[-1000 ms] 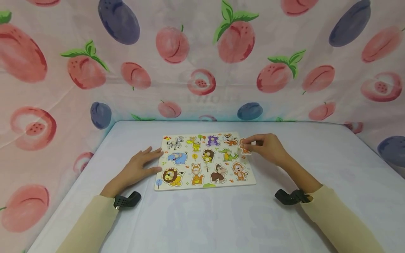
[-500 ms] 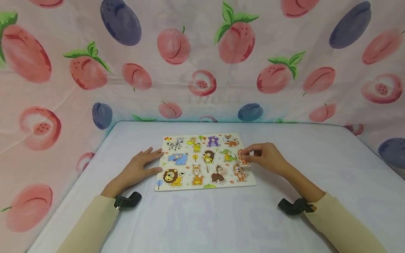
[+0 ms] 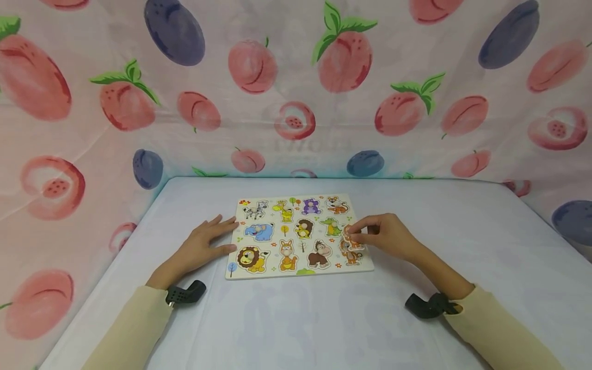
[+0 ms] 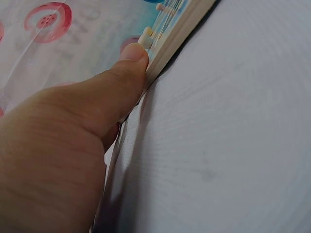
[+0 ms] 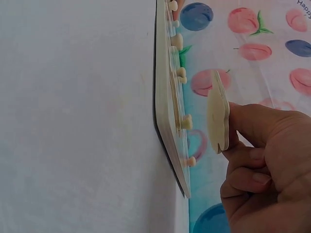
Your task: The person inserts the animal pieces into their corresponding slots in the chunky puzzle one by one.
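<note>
A white peg puzzle board (image 3: 277, 249) with animal pictures lies on the table. My right hand (image 3: 390, 236) pinches an orange-brown monkey puzzle piece (image 3: 351, 237) over the board's right part. In the right wrist view the puzzle piece (image 5: 218, 116) is apart from the board, its bare wooden underside towards it. Below it in the head view, a printed monkey (image 3: 350, 257) shows partly on the board. My left hand (image 3: 203, 244) rests at the board's left edge with fingers spread. The left wrist view shows its thumb (image 4: 127, 73) touching that edge.
Other pieces on the board, such as the lion (image 3: 252, 258), elephant (image 3: 260, 232) and gorilla (image 3: 320, 254), bear raised knobs. A white cloth (image 3: 296, 324) covers the table. Behind it hangs a fruit-patterned curtain (image 3: 342, 113).
My right hand has brought the monkey piece from beyond the board's upper right edge towards the near right corner, slightly leftward. My left hand has stayed in place.
</note>
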`<action>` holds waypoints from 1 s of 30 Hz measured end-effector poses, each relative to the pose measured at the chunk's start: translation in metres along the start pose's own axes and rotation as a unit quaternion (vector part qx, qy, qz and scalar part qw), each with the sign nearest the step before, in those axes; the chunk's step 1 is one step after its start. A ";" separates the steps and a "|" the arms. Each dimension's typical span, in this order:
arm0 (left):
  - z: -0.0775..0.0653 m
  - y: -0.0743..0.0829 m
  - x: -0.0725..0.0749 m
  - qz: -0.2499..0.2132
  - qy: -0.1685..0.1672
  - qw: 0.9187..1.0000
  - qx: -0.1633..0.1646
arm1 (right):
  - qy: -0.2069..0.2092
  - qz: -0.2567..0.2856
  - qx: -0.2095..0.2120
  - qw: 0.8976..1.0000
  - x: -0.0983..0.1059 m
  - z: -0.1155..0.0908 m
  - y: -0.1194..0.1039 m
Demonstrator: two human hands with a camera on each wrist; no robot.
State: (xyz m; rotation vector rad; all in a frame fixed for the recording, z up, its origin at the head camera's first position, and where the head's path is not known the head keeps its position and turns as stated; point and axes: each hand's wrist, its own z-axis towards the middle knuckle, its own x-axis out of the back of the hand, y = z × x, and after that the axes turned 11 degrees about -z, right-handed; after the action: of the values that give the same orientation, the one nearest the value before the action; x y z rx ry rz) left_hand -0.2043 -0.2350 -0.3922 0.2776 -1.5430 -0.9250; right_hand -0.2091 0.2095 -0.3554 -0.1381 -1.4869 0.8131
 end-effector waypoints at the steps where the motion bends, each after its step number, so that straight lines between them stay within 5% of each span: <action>1: 0.000 0.000 0.000 0.000 0.001 1.000 -0.002 | -0.001 -0.001 0.003 1.000 0.000 0.000 0.000; 30: 0.000 0.001 0.000 0.012 0.003 1.000 0.008 | -0.066 0.024 0.022 0.997 -0.008 -0.002 0.002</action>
State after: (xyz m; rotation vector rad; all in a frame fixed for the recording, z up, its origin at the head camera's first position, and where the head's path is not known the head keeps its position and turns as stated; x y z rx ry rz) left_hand -0.2041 -0.2341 -0.3912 0.2721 -1.5462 -0.8918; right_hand -0.2069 0.2080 -0.3633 -0.0889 -1.5930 0.9083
